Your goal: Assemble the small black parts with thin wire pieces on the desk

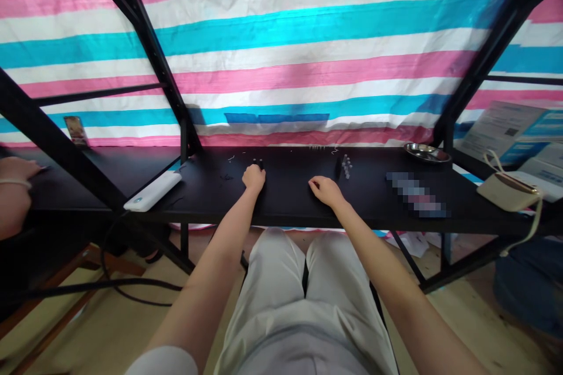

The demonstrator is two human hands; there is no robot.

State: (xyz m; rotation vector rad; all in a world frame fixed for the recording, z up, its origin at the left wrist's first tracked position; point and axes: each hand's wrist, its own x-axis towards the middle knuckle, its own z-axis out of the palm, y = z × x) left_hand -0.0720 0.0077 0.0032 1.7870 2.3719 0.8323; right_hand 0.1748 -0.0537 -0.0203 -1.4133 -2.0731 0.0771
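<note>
Along the black worktop (pixel 288 190) I count two hands on my feed. Left hand (pixel 254 179) sits at two small dark pieces (pixel 257 163), its fingers (pixel 248 171) curled down; whether they are clamped on anything I cannot tell (too small at this range). Right hand (pixel 325 190) lies just short of one upright cluster of small vials (pixel 347 167), its fingers (pixel 313 184) loosely together, holding nothing I can see. Also on the worktop: one steel dish (pixel 426 152), one white power bank (pixel 152 190), one pixelated object (pixel 416 194). One co-worker's hand (pixel 15 176) rests at far left.
</note>
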